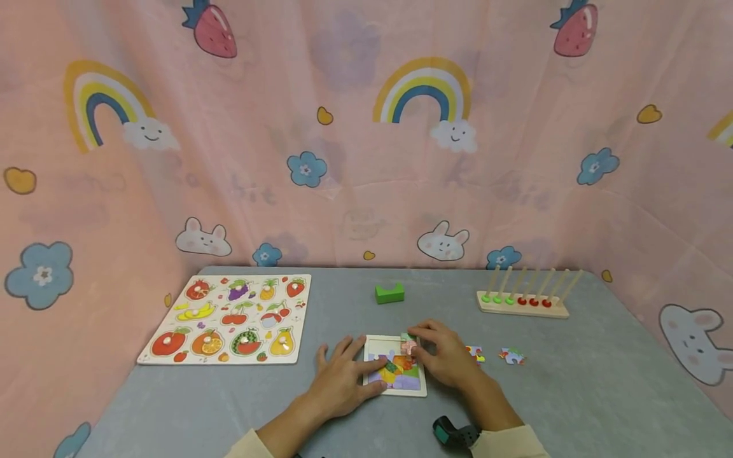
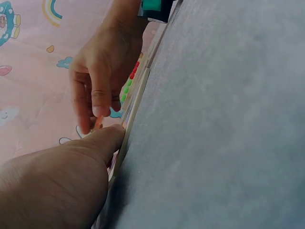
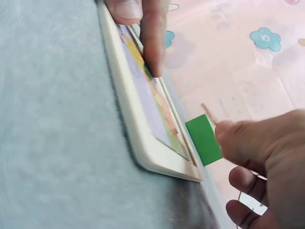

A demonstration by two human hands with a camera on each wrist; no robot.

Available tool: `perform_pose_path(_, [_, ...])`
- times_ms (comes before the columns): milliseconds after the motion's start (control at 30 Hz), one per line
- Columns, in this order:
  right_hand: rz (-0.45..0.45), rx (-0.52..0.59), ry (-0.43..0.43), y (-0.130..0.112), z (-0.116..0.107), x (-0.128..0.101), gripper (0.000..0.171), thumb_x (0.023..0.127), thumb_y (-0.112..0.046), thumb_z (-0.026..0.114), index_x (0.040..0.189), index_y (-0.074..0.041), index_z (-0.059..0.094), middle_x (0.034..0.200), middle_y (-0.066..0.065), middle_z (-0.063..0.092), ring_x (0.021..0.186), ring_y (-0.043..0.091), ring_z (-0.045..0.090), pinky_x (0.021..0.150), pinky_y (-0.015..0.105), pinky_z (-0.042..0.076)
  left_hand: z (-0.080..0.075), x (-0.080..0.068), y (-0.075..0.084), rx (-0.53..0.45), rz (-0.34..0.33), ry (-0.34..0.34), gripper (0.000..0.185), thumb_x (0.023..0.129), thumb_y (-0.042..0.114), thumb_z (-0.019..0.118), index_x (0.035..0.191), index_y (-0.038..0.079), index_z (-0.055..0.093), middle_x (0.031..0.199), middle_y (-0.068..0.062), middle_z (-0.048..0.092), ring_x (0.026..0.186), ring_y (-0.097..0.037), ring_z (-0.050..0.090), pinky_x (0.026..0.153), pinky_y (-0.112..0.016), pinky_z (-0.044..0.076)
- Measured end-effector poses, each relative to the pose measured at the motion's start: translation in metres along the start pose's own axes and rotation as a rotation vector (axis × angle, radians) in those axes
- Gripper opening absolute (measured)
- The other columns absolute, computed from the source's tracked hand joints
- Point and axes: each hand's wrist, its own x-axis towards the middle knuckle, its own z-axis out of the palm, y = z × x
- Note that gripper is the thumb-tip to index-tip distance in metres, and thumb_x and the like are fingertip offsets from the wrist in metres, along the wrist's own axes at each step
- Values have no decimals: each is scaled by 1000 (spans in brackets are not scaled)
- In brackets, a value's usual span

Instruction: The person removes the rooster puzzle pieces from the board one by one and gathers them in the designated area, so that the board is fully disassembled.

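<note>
A square wooden tray puzzle [image 1: 403,393] lies on the table, its lower part filled with colourful picture pieces and its pale base showing along the top. My left hand [image 1: 342,381] rests on its left side with fingers spread, the index finger and thumb reaching over the pieces. At the upper right corner, my right hand [image 1: 449,356] pinches a small puzzle piece [image 1: 408,345] between thumb and fingers. In the right wrist view the piece [image 3: 208,113] is seen edge-on, raised above the tray rim.
Two loose puzzle pieces, one [image 1: 511,356] farther right and one [image 1: 476,354] partly behind my right hand, lie on the table. A green block [image 1: 390,294] sits behind the tray. A fruit peg board [image 1: 305,318] is left; a wooden peg rack [image 1: 522,309] with beads stands back right.
</note>
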Motion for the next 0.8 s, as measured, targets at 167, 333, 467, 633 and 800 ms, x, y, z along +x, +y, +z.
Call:
perform_pose_path(167, [-11,26,15,-5,-8,1,31,75,-13,67,105,-8,63,100,-9,54,89,13,51,74,37,42,0,-2,1,-6,-12,-10,46,76,64,43,114,41,54,131,-8,38,119,-33,29,82,-65,11])
perform_pose_path(333, [-16,-2,23,-9,-23,-1,32,76,-16,67,107,-11,62,104,-9,53,95,12,50,77,36,42,0,-3,1,-17,-21,-14,45,75,63,45,114,42,54,132,-8,37,119,-33,28,83,-64,10])
perform_pose_path(467, [-22,-19,67,-12,-39,-7,34,75,-19,68,107,-15,62,106,-11,53,101,11,47,81,38,40,0,-3,1,-28,-20,-15,45,75,62,46,115,42,54,132,-8,37,120,-33,27,84,-64,9])
perform_pose_path(633, [-54,-39,126,-15,-58,-14,34,74,-21,68,107,-17,62,106,-10,54,100,12,49,79,37,41,0,-2,0,-33,-17,-22,46,75,62,46,115,41,53,132,-8,36,120,-32,26,84,-64,9])
perform_pose_path(800, [-64,-59,144,-14,-74,-22,34,75,-20,68,108,-18,61,107,-8,55,98,13,50,79,34,40,-1,-1,0,-38,-11,-18,46,75,62,46,115,41,53,132,-8,36,120,-33,26,83,-64,8])
